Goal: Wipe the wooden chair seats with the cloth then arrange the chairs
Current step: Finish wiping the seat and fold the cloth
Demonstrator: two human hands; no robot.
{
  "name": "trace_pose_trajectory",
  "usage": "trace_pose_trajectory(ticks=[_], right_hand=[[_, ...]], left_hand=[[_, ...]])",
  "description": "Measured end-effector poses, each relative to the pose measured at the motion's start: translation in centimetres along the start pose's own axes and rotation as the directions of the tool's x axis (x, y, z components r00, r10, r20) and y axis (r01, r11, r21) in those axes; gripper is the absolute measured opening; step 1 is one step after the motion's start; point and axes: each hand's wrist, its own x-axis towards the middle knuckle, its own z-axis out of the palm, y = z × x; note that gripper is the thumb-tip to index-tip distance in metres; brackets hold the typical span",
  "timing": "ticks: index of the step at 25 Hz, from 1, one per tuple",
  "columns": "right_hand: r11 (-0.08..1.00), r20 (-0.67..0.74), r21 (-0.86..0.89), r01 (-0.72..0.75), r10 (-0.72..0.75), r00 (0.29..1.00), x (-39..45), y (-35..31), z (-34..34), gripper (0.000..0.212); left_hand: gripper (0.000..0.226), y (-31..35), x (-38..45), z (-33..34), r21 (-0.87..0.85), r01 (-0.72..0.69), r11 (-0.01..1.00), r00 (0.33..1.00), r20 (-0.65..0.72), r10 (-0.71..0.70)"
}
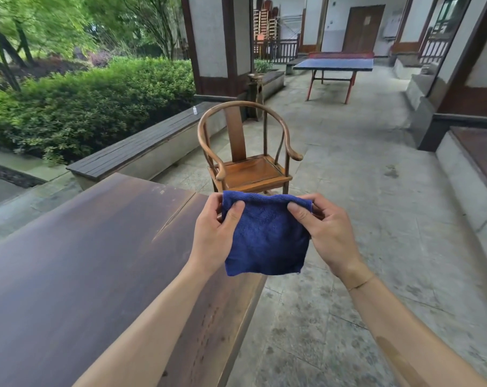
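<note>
holding the cloth spread by its top corners, left hand and right hand pinch it with curled fingers (preparation step, wiping not begun). chair stands at 12 o'clock; next move: bring cloth down onto its seat.

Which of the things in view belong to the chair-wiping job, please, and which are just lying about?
Job: blue terry cloth; round-backed wooden armchair.
Lying about: long dark wooden table; blue ping-pong table; slatted wooden bench; small bottle.

Both forearms extended, left hand and right hand pinching
</note>
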Motion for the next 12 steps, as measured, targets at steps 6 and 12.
trace_pose_trajectory(ticks=[6,12], right_hand=[[0.999,0.022,0.042,0.001,-0.002,1.0,9.1,3.4,2.9,0.025],[0.999,0.061,0.034,0.004,-0.006,0.998,16.9,6.3,6.2,0.032]], left_hand=[[0.004,-4.2,8.6,0.1,-0.056,0.023,0.998,1.0,-0.016,-0.024],[0.007,-8.0,15.0,-0.7,-0.086,0.052,0.995,0.996,-0.069,-0.058]])
